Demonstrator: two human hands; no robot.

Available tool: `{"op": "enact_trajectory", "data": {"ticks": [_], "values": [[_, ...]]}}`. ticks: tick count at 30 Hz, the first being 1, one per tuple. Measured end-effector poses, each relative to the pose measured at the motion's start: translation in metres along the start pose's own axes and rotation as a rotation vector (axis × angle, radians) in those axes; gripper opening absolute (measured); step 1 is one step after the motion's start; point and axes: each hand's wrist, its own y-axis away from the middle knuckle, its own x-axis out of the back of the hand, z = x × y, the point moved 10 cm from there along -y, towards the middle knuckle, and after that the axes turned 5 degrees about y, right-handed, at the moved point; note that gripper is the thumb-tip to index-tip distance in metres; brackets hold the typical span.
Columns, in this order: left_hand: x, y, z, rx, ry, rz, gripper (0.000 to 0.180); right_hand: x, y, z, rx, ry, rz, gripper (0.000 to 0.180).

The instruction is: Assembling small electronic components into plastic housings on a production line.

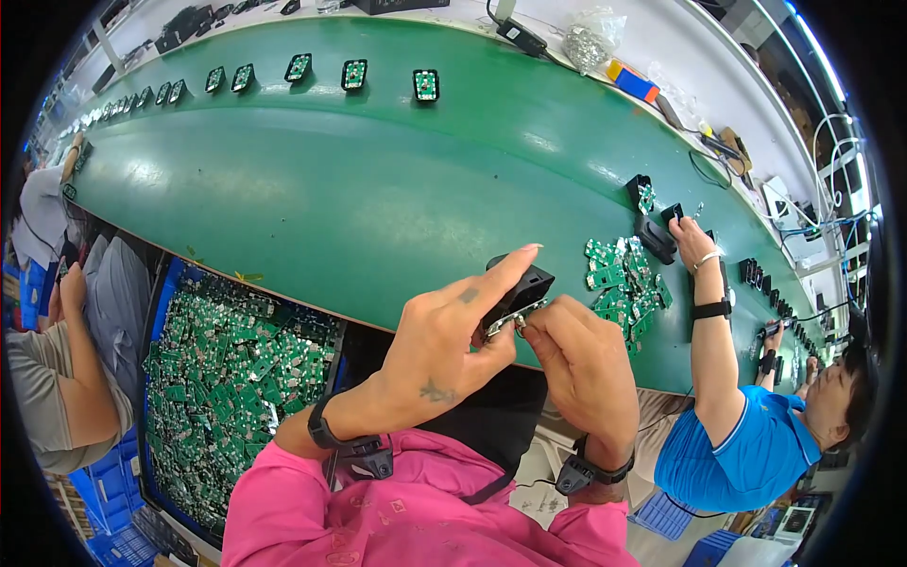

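My left hand (435, 345) is closed around a black plastic housing (535, 282), its index finger stretched along the top. Against the housing's near side, above my left thumb, sits a small circuit board (504, 323), tilted and seen nearly edge-on. My right hand (590, 373) pinches at the right end of this board, and its fingertips partly hide the contact. Both hands are above the near edge of the green table (378, 217). To their right lies a loose pile of green circuit boards (624, 283).
A black-rimmed bin (149, 397) full of circuit boards stands at the lower left. Black housings with boards (426, 86) line the table's far side. At right, a co-worker in a blue shirt (756, 444) reaches toward black housings (656, 240). Another person (66, 387) is at left.
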Motion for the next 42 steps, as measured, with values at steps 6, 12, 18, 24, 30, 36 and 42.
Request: {"op": "enact_trajectory", "data": {"ticks": [6, 12, 18, 24, 30, 36, 42], "values": [[-0.005, 0.000, 0.002, -0.064, -0.126, -0.038, 0.074, -0.003, -0.001, 0.002, -0.028, 0.004, -0.076, 0.006], [-0.006, 0.005, 0.013, -0.163, -0.273, -0.015, 0.070, -0.007, -0.001, 0.008, -0.051, -0.121, -0.067, 0.006], [-0.011, 0.005, 0.000, -0.098, -0.323, -0.036, 0.067, -0.011, 0.002, 0.012, -0.098, -0.060, 0.002, 0.005], [-0.014, 0.004, -0.034, 0.105, -0.086, -0.038, 0.061, -0.023, 0.005, 0.029, -0.082, -0.063, 0.048, 0.005], [-0.001, 0.002, -0.023, -0.028, -0.111, 0.109, 0.061, -0.021, 0.018, 0.069, -0.357, -0.298, 0.165, 0.010], [-0.001, 0.005, 0.000, -0.139, -0.192, 0.119, 0.063, -0.013, 0.029, 0.059, -0.302, -0.299, 0.215, 0.012], [-0.007, 0.010, 0.027, -0.290, -0.324, 0.118, 0.065, -0.005, 0.026, 0.035, -0.223, -0.410, 0.205, 0.008]]}}
